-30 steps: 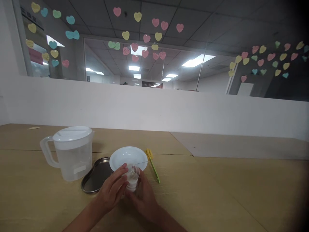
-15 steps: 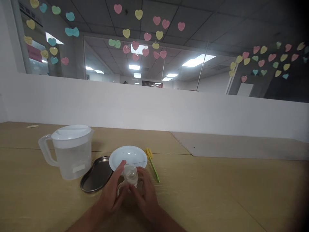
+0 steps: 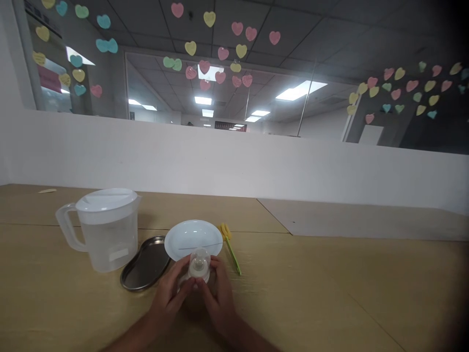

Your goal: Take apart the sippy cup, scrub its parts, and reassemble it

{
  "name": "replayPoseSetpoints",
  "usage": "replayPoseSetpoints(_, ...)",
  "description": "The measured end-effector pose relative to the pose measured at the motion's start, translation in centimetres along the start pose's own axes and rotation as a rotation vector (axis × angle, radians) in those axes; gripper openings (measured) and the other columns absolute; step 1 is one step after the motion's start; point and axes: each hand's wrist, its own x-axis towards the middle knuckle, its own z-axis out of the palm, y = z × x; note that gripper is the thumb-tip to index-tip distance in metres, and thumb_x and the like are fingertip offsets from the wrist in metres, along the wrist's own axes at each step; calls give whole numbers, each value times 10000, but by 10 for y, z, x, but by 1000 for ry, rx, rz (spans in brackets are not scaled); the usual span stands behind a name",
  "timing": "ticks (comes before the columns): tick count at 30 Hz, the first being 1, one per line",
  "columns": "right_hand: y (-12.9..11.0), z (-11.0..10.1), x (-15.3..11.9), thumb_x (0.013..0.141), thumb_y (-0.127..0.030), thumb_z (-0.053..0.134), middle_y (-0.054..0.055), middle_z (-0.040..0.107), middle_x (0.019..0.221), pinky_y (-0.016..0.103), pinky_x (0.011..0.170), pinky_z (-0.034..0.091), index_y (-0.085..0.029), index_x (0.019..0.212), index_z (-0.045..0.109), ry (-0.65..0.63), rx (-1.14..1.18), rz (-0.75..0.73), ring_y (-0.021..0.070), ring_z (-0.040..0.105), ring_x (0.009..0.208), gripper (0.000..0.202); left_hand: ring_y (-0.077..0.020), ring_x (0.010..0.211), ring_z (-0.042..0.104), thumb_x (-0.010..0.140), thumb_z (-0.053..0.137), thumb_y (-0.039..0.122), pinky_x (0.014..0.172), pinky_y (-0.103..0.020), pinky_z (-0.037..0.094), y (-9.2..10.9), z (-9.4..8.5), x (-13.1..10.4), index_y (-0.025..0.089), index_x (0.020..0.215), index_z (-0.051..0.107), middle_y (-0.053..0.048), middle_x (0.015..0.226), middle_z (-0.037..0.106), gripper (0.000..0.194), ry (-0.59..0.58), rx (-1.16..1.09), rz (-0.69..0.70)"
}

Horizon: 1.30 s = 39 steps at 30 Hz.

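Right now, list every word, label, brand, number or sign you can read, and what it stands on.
No text is readable.
Pale rectangular label on the translucent plastic pitcher with a white lid: too blurred.
Dark strip with pale marks, upper left, at the window: too blurred.
Coloured heart-shaped notes on the window: any writing is too small.
Small clear plastic container with a domed top: no lettering visible.

Tan tabletop: lidded pitcher, metal tray, white dish, yellow-green tool.
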Motion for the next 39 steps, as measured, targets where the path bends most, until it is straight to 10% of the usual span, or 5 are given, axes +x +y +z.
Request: replayPoseSetpoints(39, -4, 1, -1, 889, -297, 516, 107, 526, 1183, 410, 942, 429, -207, 1152, 445, -17, 101, 48, 232, 510, 1109, 287, -234, 1115, 540, 830, 578, 361, 966, -310, 427, 5, -2, 4, 167, 1158, 527, -101, 1197, 579, 384, -66, -269, -168)
